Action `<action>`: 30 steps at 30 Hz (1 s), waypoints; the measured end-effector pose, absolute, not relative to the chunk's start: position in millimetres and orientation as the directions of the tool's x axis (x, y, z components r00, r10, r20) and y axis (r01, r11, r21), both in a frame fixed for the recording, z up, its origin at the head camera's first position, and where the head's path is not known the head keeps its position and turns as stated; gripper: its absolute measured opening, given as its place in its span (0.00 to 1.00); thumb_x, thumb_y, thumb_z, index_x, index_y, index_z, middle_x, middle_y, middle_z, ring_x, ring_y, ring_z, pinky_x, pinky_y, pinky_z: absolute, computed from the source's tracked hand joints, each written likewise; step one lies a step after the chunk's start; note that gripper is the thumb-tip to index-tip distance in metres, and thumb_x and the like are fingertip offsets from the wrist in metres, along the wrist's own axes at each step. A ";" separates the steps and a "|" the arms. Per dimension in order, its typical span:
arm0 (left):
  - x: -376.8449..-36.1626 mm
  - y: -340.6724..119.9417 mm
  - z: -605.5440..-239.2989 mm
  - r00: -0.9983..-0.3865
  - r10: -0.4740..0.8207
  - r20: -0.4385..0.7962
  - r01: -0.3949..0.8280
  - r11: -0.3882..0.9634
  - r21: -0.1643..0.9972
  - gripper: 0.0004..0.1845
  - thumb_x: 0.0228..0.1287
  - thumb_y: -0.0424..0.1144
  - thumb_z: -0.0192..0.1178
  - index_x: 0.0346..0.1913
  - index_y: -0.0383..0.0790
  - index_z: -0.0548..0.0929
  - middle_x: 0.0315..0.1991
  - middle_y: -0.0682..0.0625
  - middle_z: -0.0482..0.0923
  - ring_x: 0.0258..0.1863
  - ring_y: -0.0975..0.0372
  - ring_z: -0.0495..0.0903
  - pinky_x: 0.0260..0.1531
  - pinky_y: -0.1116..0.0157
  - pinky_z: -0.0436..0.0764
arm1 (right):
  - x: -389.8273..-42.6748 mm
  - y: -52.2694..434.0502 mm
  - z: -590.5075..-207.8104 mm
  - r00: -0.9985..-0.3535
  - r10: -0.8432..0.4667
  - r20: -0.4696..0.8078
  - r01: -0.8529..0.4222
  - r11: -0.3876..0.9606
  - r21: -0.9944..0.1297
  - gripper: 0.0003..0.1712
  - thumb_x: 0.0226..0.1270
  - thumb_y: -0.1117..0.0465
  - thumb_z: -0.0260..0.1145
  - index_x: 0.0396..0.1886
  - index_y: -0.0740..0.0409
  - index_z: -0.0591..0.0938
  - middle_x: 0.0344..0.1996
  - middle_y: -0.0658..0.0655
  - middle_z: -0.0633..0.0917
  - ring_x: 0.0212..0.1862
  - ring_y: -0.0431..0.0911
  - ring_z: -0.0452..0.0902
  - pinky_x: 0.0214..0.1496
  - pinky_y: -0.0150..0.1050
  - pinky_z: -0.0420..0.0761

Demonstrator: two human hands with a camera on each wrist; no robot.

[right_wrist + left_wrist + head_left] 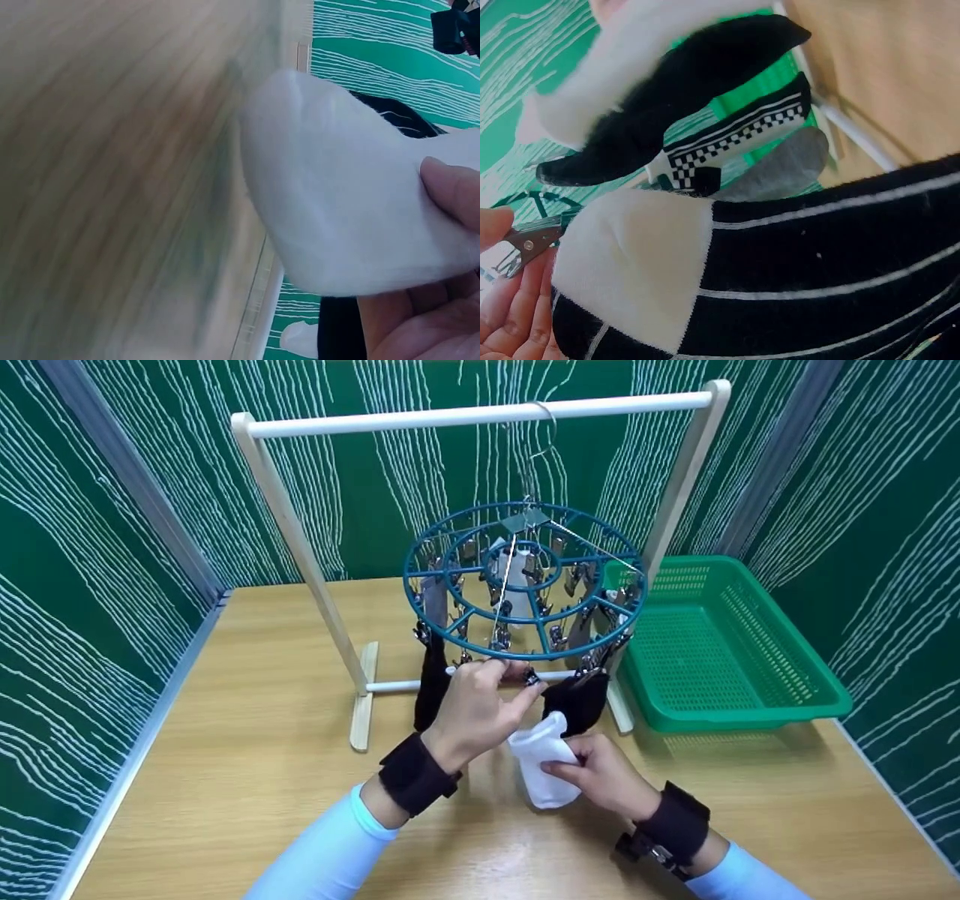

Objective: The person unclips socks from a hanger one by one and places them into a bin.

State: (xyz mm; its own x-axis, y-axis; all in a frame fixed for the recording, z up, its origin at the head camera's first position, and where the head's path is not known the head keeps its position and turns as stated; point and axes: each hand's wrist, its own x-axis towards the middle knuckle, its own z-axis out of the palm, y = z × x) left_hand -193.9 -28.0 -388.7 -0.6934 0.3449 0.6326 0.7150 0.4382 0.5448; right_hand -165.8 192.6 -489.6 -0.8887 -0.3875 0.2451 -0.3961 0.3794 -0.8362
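My right hand [609, 777] grips a white sock [546, 772], thumb on the near face; its upper end stands just below the hanger's front rim. In the right wrist view the same sock [337, 195] fills the middle. My left hand [474, 706] pinches a metal clip [531, 677] at the front of the round blue clip hanger [517, 655]. The left wrist view shows this clip [526, 244] between thumb and fingers, beside a black sock with white stripes and a white heel [641, 262]. A black sock [577, 701] hangs right of my left hand.
The hanger hooks over the white bar [420, 418] of a wooden stand. A green basket [750, 720] stands at the right. Checkered [735, 142] and grey [787, 165] socks hang beyond the striped one. Green walls with white streaks surround the wooden table [247, 750].
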 end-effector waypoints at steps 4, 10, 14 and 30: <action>-193.8 -28.1 -388.7 -0.709 0.342 0.617 0.701 0.435 0.565 0.10 0.69 0.34 0.75 0.44 0.28 0.89 0.40 0.39 0.93 0.41 0.52 0.94 0.46 0.55 0.93 | -162.1 196.3 -484.2 -0.886 -0.387 0.254 -0.406 0.387 -0.827 0.02 0.67 0.73 0.76 0.35 0.66 0.93 0.33 0.63 0.94 0.34 0.30 0.82 0.38 0.29 0.85; -193.8 -27.4 -387.0 -0.713 0.325 0.621 0.695 0.442 0.567 0.11 0.69 0.36 0.76 0.43 0.29 0.90 0.41 0.40 0.94 0.42 0.53 0.94 0.48 0.58 0.93 | -158.6 202.3 -474.8 -0.873 -0.364 0.325 -0.459 0.385 -0.801 0.04 0.65 0.72 0.77 0.29 0.66 0.92 0.27 0.59 0.92 0.29 0.29 0.77 0.32 0.27 0.81; -194.8 -26.5 -387.0 -0.712 0.314 0.628 0.697 0.426 0.577 0.10 0.68 0.37 0.76 0.42 0.30 0.91 0.41 0.41 0.94 0.43 0.54 0.95 0.49 0.59 0.92 | -155.5 208.1 -467.8 -0.844 -0.370 0.387 -0.511 0.338 -0.791 0.05 0.60 0.81 0.72 0.32 0.71 0.91 0.26 0.63 0.91 0.29 0.28 0.76 0.29 0.26 0.79; -194.5 -26.8 -390.4 -0.699 0.287 0.655 0.709 0.399 0.582 0.10 0.66 0.37 0.78 0.40 0.31 0.91 0.39 0.41 0.94 0.39 0.54 0.94 0.45 0.58 0.92 | -155.1 238.9 -411.0 -0.791 -0.306 0.529 -0.609 0.326 -0.723 0.12 0.57 0.85 0.69 0.39 0.75 0.91 0.33 0.70 0.92 0.32 0.31 0.86 0.29 0.26 0.85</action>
State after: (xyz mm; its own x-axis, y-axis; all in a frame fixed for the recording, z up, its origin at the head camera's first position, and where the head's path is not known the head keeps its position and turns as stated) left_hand -194.5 -26.8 -390.4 -0.6994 0.2870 0.6546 0.7086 0.3987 0.5822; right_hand -155.1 238.9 -411.0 -0.7913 -0.3062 0.5292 -0.6095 0.3263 -0.7225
